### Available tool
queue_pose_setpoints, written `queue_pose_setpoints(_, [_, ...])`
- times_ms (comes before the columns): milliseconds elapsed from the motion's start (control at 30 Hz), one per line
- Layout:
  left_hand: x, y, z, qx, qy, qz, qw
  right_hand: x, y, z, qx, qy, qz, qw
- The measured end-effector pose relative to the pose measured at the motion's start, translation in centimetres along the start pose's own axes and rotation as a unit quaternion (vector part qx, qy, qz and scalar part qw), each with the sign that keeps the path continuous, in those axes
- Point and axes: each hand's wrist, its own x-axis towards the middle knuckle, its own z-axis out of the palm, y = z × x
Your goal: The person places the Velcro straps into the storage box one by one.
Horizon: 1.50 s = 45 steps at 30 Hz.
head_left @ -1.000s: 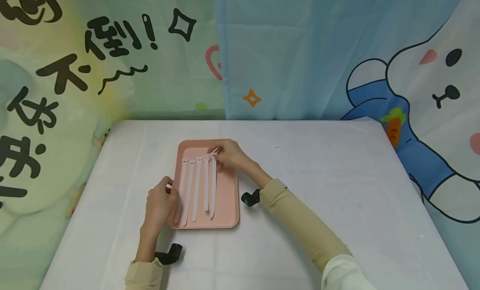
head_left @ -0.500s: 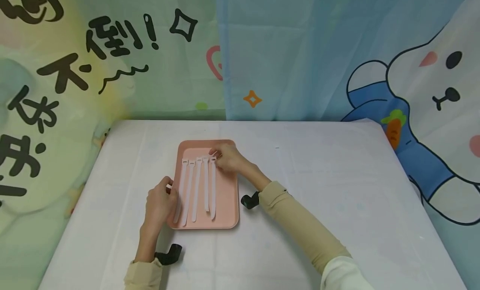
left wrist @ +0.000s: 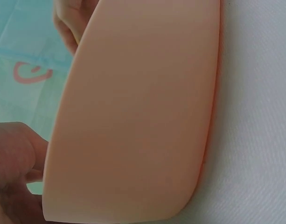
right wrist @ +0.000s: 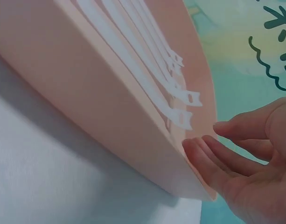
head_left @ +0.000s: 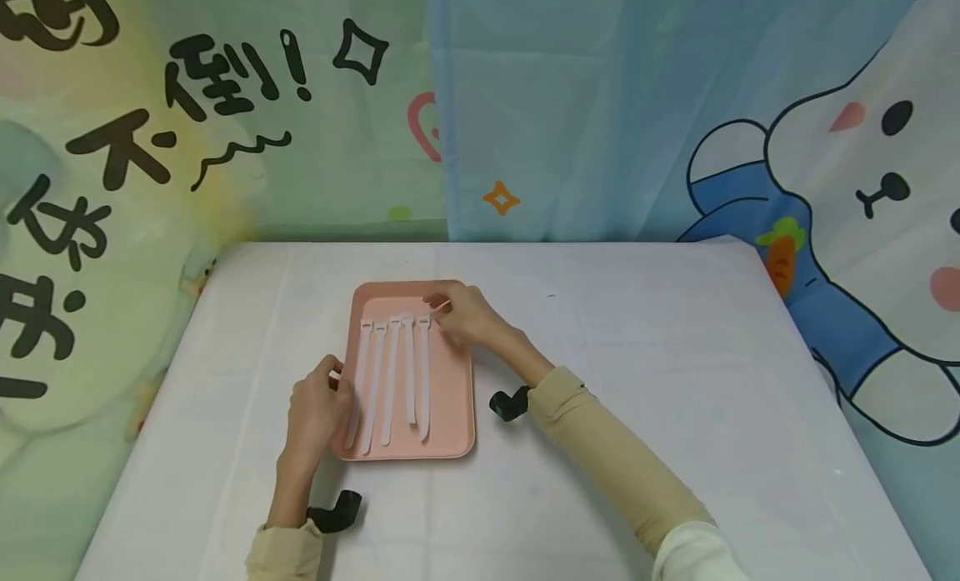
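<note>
Several white straps with slotted heads (head_left: 388, 381) lie side by side, lengthwise, in a pink tray (head_left: 450, 398). My left hand (head_left: 318, 406) holds the tray's left rim, next to the leftmost strap; the left wrist view hides where the thumb lies. My right hand (head_left: 468, 316) is over the tray's far right part. In the right wrist view, its fingertips (right wrist: 191, 148) are close to the head of the nearest strap (right wrist: 180, 117) but apart from it. Thumb and fingers there have a gap between them, with nothing held.
A white cloth covers the table (head_left: 637, 381) under the tray. Printed curtains (head_left: 562, 106) hang behind its far edge. A black wrist mount (head_left: 337, 512) sticks out from the left wrist, another black mount (head_left: 510, 403) from the right.
My right hand has drawn slightly back from the rightmost strap's head, which it was handling a second ago. That strap now lies straighter. The left hand has stayed at the rim.
</note>
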Motion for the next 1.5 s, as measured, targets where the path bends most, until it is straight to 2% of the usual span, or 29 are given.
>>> queue_pose_setpoints(167, [-0.1,0.0,0.0,0.001,0.000,0.004,1.0000,-1.1,0.6,-0.9,0.027,0.020,0.000,0.9994])
queue_pose_setpoints(333, [-0.2,0.1,0.0,0.001,-0.002,0.004,1.0000,-2.2,1.7,-1.6,0.056,0.062,-0.008,0.9964])
queue_pose_setpoints(433, [-0.2,0.1,0.0,0.002,-0.001,0.003,1.0000,-2.7,2.4,-1.8,0.090,0.090,-0.013,0.9917])
queue_pose_setpoints(567, [-0.1,0.2,0.0,0.001,0.000,0.003,1.0000,-3.1,3.6,-2.3,0.145,0.130,-0.015,0.9807])
queue_pose_setpoints(633, [-0.1,0.2,0.0,0.000,-0.001,0.002,1.0000,-3.2,4.2,-2.6,0.157,0.147,-0.013,0.9766])
queue_pose_setpoints(800, [-0.2,0.1,0.0,-0.003,-0.002,0.001,1.0000,-3.5,5.8,-3.5,0.157,0.175,0.004,0.9720])
queue_pose_setpoints(1000, [-0.2,0.2,0.0,-0.005,-0.004,0.001,1.0000,-4.0,8.0,-4.8,0.162,0.190,0.029,0.9679])
queue_pose_setpoints(1300, [-0.1,0.2,0.0,-0.005,-0.008,-0.002,1.0000,-4.6,9.8,-6.5,0.128,0.216,0.068,0.9654])
queue_pose_setpoints(1500, [-0.1,0.2,-0.1,-0.007,-0.009,0.000,0.9999,-4.4,10.8,-7.3,0.108,0.238,0.069,0.9629])
